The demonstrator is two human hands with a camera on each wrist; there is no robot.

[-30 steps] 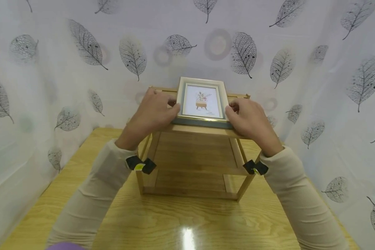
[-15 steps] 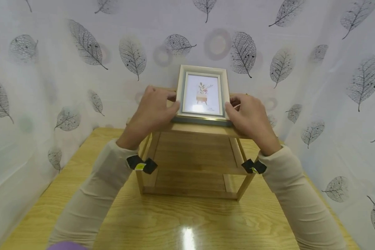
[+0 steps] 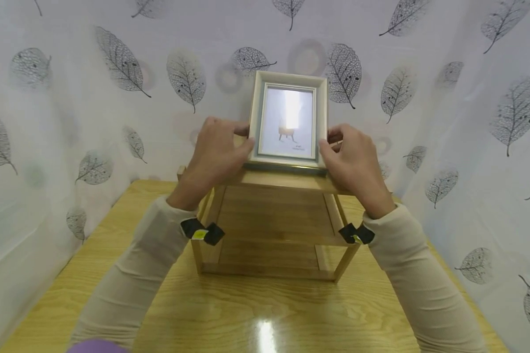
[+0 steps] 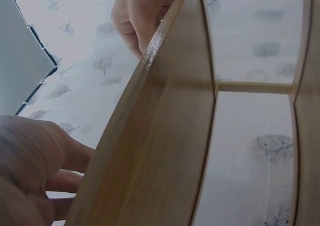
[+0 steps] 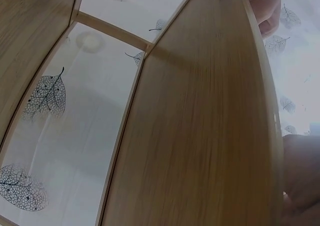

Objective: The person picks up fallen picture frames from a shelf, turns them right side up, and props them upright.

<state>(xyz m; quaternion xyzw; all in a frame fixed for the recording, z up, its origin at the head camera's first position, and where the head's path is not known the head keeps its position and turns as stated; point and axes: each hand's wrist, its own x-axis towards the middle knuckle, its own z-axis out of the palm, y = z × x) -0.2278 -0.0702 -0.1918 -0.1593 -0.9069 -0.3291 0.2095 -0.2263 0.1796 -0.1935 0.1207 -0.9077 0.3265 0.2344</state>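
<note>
A picture frame point(image 3: 288, 158) with a pale border leans back on the top board of a small wooden shelf point(image 3: 274, 211) in the head view. Its lower edge is at the board, and glare covers part of the printed plant picture. My left hand point(image 3: 218, 152) grips the frame's left side between thumb and fingers. On the opposite side, my right hand point(image 3: 353, 152) pinches the right edge. Both wrist views look up past the shelf's board point(image 4: 155, 126), which hides the frame; my left hand point(image 4: 30, 171) and right hand point(image 5: 302, 171) show beyond its edge.
The shelf stands on a glossy wooden table point(image 3: 229, 318), with a lower board point(image 3: 265, 257) beneath the upper ones. A white curtain point(image 3: 159, 29) printed with dark leaves hangs behind and at both sides. A purple rounded thing point(image 3: 97, 346) shows at the bottom left.
The picture frame's upper edge has risen, tilting the frame from nearly flat to more upright. Both hands stay at its sides and have moved slightly up with it.
</note>
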